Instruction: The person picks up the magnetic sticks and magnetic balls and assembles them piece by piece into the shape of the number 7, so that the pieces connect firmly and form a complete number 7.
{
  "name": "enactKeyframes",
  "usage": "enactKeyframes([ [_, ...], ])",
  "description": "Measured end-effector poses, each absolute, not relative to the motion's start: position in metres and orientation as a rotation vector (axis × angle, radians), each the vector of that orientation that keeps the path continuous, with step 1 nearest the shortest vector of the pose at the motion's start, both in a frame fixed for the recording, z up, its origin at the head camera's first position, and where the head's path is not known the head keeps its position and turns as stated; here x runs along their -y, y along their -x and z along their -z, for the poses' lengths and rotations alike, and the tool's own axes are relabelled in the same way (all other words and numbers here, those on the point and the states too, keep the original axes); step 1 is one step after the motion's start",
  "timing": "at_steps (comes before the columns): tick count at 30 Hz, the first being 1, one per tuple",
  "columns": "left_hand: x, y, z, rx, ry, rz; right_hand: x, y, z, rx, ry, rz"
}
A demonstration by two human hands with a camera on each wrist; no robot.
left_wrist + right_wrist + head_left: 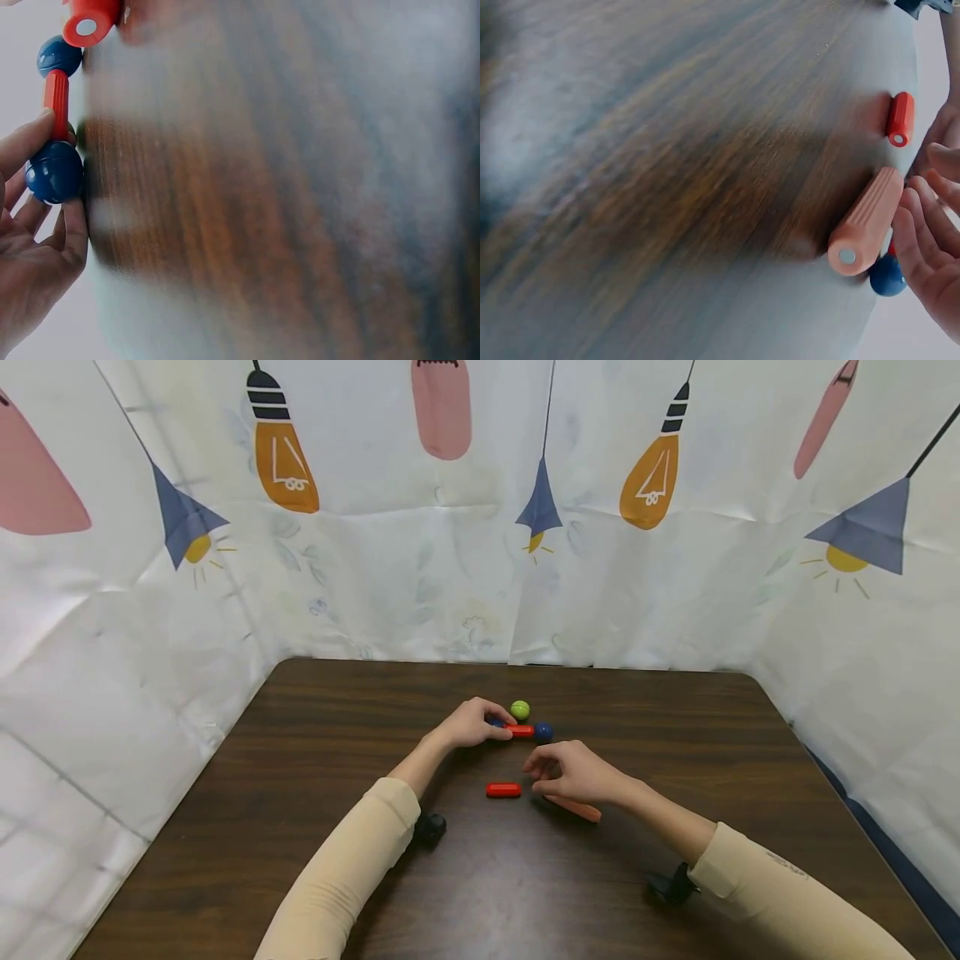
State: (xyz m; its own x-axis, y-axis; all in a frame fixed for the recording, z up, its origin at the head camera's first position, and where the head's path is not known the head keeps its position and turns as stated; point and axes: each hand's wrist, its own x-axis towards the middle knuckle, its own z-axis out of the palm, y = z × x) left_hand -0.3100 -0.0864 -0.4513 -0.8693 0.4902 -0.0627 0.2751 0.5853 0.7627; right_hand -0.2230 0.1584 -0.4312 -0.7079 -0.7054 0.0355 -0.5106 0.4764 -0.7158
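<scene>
My left hand (474,723) pinches a red magnetic rod (521,731) between thumb and fingers. A blue ball (543,732) sits at each end of this rod; the left wrist view shows the nearer blue ball (55,172) beside the fingers. Just behind it is a yellow-green ball (520,710). Over the table, my right hand (573,772) hovers with loosely bent fingers and nothing visibly held. Partly beneath that hand lies a longer orange rod (574,808), with a pale round end face in the right wrist view. A short red rod (503,790) lies to its left.
The dark wood-grain table (300,827) has rounded far corners. A white curtain (360,577) printed with lamps and bulbs hangs behind it and along the sides. Black wrist devices (672,885) sit beneath both forearms.
</scene>
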Motion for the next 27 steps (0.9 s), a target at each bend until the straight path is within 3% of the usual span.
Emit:
enactKeyframes([
  [27, 0.085, 0.311, 0.451, -2.562, -0.613, -1.127, -0.194, 0.213, 0.435, -2.539, 0.931, 1.021],
])
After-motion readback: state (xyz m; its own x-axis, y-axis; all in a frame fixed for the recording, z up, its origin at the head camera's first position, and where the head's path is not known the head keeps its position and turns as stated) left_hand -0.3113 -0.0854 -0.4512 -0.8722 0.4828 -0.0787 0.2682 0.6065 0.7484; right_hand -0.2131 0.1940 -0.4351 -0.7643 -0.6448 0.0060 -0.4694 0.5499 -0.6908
